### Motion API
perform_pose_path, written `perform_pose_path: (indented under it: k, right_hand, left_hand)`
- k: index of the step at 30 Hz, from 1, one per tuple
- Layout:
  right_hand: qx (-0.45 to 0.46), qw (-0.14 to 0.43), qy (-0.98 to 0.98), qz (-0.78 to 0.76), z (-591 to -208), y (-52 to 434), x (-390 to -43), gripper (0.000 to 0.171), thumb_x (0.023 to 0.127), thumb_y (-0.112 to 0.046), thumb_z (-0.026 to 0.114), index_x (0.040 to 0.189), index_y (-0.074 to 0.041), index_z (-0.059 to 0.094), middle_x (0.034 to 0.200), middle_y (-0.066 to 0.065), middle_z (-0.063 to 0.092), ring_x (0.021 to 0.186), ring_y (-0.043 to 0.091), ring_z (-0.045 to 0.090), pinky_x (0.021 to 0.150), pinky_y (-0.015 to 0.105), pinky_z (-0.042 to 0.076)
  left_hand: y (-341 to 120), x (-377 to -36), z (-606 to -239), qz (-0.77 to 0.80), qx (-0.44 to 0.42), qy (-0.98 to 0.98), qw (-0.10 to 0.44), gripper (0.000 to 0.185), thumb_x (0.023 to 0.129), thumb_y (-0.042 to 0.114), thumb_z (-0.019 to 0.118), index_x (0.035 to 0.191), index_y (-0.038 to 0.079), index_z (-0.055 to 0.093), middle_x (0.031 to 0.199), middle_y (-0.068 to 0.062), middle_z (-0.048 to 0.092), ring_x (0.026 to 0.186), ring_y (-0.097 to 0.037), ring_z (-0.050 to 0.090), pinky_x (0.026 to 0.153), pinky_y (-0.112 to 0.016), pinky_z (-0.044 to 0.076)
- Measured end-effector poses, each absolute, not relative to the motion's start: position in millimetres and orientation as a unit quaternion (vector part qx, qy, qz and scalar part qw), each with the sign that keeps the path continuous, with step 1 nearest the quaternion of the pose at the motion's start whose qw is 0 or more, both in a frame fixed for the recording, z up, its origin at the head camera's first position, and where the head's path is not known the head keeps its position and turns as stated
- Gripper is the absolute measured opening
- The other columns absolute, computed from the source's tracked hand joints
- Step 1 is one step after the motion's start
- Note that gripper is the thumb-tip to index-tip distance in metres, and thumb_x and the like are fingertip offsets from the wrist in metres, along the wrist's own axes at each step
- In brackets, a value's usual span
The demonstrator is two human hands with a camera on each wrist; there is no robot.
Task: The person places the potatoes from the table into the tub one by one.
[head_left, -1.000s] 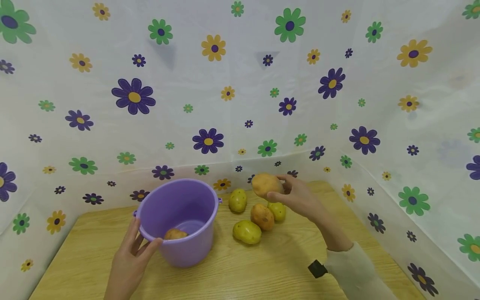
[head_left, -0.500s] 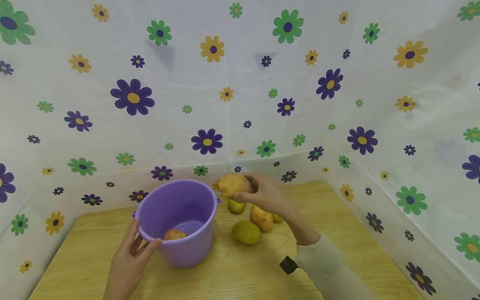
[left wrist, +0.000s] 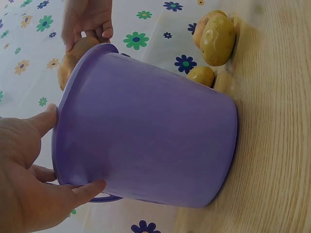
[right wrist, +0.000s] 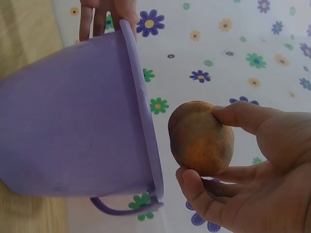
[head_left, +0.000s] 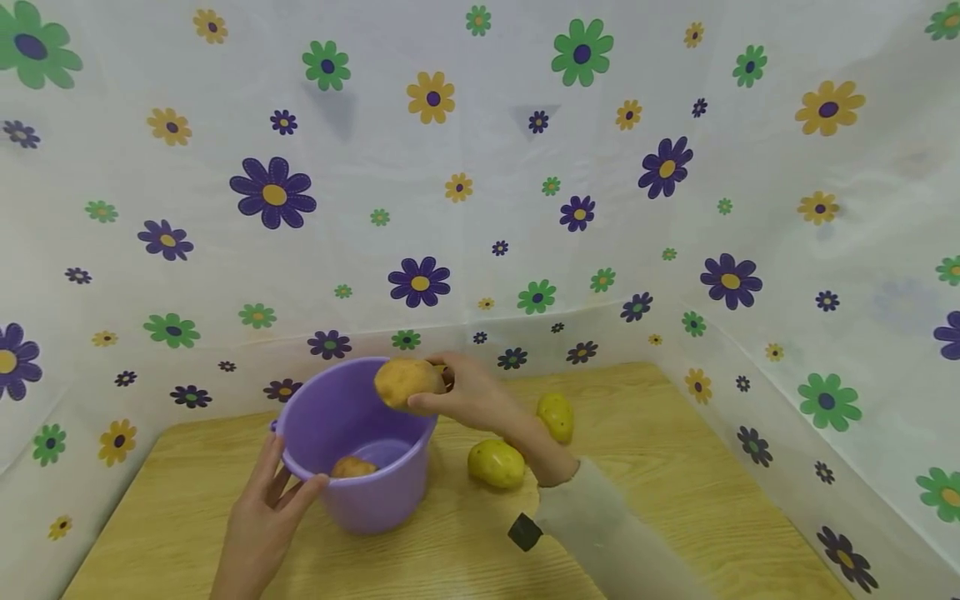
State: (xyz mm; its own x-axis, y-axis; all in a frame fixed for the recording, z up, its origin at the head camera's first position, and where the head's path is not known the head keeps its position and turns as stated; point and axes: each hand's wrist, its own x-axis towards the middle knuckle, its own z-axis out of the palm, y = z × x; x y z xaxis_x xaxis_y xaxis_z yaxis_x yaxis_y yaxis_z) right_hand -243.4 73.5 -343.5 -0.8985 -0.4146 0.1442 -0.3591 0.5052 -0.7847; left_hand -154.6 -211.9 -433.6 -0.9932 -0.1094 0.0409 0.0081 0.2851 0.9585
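A purple bucket (head_left: 375, 504) stands upright on the wooden table, with one brown potato (head_left: 352, 467) lying inside. My left hand (head_left: 258, 521) holds the bucket at the near left of its rim, thumb and fingers spread apart along it. Over the right side of the opening, my right hand (head_left: 476, 396) grips a large tan potato (head_left: 405, 383) between thumb and fingers. The right wrist view shows this held potato (right wrist: 200, 138) just outside the rim line, apart from the bucket.
Right of the bucket, a yellow-green potato (head_left: 497, 463) and another yellow-green potato (head_left: 556, 417) lie on the table (head_left: 675, 500). My right forearm hides part of that group; a brownish potato (left wrist: 200, 29) shows in the left wrist view. A flowered sheet (head_left: 480, 217) hangs behind.
My right hand has carried the tan potato leftward from above the other potatoes to over the bucket's opening. The left hand and the bucket have stayed in place.
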Motion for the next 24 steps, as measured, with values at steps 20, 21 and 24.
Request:
perform_pose_path:
  k: [20, 21, 24]
  right_hand:
    - [-0.234, 0.046, 0.876, -0.419, -352.5, 28.9, -243.9, 0.067, 0.088, -0.046, 0.080, 0.139, -0.007, 0.062, 0.123, 0.003, 0.069, 0.105, 0.014, 0.064, 0.090, 0.028, 0.057]
    - [-0.235, 0.046, 0.876, -0.418, -352.7, 27.9, -244.1, 0.066, 0.088, -0.046, 0.080, 0.139, -0.008, 0.062, 0.122, 0.003, 0.069, 0.104, 0.014, 0.064, 0.089, 0.028, 0.058]
    - [-0.226, 0.046, 0.879, -0.417, -353.6, 26.0, -244.0, 0.066, 0.088, -0.047, 0.079, 0.139, -0.008, 0.062, 0.122, 0.003, 0.070, 0.105, 0.014, 0.065, 0.089, 0.028, 0.058]
  left_hand:
    - [-211.2, -154.9, -435.1, -0.598, 0.022, -0.799, 0.064, 0.097, 0.097, 0.029, 0.076, 0.167, 0.019, 0.010, 0.171, 0.000, 0.002, 0.151, -0.041, 0.026, 0.101, -0.011, 0.044]
    - [-211.3, -155.1, -435.2, -0.597, 0.023, -0.799, 0.064, 0.097, 0.097, 0.029, 0.076, 0.167, 0.019, 0.010, 0.171, 0.000, 0.001, 0.151, -0.040, 0.026, 0.101, -0.011, 0.043]
    - [-211.2, -155.2, -434.8, -0.596, 0.020, -0.800, 0.062, 0.097, 0.097, 0.030, 0.075, 0.167, 0.019, 0.010, 0.171, 0.000, 0.001, 0.151, -0.040, 0.026, 0.102, -0.012, 0.043]
